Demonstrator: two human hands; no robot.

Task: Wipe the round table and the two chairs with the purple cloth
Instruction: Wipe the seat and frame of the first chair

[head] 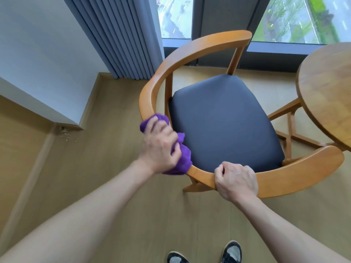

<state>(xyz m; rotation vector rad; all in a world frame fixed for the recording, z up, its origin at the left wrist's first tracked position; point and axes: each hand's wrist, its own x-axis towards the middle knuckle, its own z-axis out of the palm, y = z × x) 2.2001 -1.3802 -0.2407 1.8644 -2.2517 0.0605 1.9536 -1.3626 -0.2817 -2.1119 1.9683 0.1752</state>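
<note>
Wiping the chair (218,118) rail right now: left hand (160,147) has the purple cloth (182,154) bunched and clamped over the curved backrest, right hand (236,180) curled around the same rail to steady it. Probably best to keep the cloth wrapped around top and sides, sliding along the curve. Round table (326,92) sits just right; wood floor (95,149), grey curtain (117,35), window (176,16) behind.

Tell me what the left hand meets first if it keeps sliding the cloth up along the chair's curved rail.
Likely only bare rail: the left hand presses the purple cloth on the chair, whose rail looks free.
</note>
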